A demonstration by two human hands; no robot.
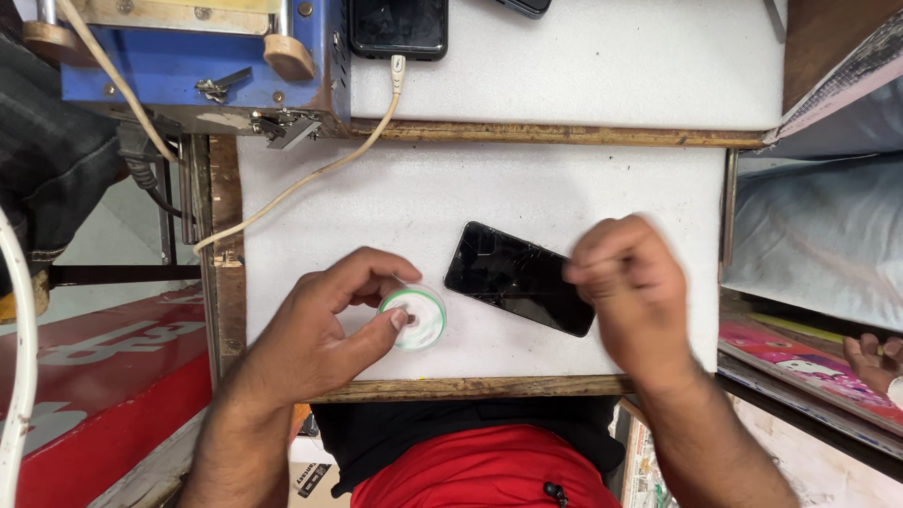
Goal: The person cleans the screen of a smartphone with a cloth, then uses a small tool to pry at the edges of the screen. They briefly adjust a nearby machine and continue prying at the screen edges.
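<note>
Left hand (324, 315) pinches a small round container (415, 317): thumb and fingers closed narrow around its near-left edge, holding it down on the white tabletop (583, 188). The container is a shallow clear plastic disc with a green rim and whitish contents; probably light, rigid, smooth-sided, so it could skid or flip under side pressure. Best held by the rim, as here.

Right hand (628, 282) is motion-blurred, fingers curled tight together over the right end of a black phone (517, 277); can't tell if it pinches something small or just touches the glass. The phone lies flat and tilted between the two hands, just right of the container and apart from it. It's a thin, stiff slab with a glossy, slippery face showing crack-like lines, so fragile; take it by the long edges, not the screen.

Tabletop looks matte, slightly soft, with a worn wooden edge. Beyond the left hand: blue metal machine (193, 61), cream cable (310, 174), another dark phone (398, 26). Another person's hand (875, 362) far right.
</note>
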